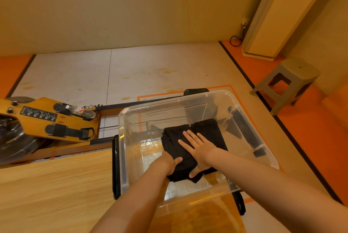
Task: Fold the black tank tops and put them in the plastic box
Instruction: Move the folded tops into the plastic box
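A clear plastic box [130, 120] stands just past the right end of the wooden table [56, 185]. Inside it lie folded black tank tops [209, 129], one bundle at the front and another behind it to the right. My right hand [199, 150] lies flat with fingers spread on top of the front bundle [175, 148]. My left hand [170, 161] holds that bundle's near left edge, thumb on top and fingers hidden beneath the cloth. Both forearms reach over the box's near rim.
A wooden rowing machine [43, 120] with a plastic bottle [81, 111] on it lies on the floor at left, its rail running behind the box. A grey plastic stool [288, 82] stands at right by a wall. The floor is pale mat with orange borders.
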Demonstrator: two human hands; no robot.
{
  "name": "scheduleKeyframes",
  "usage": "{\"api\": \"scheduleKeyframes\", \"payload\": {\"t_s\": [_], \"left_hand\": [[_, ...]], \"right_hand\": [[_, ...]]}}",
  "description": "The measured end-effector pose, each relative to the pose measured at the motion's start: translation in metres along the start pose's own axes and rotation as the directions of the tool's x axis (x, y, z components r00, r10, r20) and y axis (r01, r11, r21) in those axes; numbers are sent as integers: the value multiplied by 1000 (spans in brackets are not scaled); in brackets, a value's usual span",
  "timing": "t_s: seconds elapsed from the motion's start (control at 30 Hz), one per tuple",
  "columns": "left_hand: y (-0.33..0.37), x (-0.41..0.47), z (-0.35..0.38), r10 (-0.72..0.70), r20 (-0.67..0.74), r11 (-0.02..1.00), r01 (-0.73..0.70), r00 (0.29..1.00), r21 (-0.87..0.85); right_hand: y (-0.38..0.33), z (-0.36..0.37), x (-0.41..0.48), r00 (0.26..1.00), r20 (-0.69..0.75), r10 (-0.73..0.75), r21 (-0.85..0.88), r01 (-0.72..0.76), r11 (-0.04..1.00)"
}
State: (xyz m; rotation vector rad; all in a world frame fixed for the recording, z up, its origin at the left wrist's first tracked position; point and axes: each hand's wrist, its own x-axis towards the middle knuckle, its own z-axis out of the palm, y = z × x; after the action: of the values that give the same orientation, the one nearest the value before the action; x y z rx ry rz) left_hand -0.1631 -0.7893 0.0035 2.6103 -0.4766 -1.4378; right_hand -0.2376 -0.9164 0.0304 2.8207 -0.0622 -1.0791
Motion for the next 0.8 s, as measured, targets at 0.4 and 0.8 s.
{"api": "scheduleKeyframes", "payload": {"t_s": [0.4, 0.8], "left_hand": [[-18, -12, 25, -53, 14, 993, 54, 998, -106], [-20, -2, 26, 105, -114, 994, -107, 988, -8]], "right_hand": [[-10, 5, 2, 979, -129, -156, -281, 115, 953], [3, 15, 16, 942, -212, -260, -220, 214, 952]]}}
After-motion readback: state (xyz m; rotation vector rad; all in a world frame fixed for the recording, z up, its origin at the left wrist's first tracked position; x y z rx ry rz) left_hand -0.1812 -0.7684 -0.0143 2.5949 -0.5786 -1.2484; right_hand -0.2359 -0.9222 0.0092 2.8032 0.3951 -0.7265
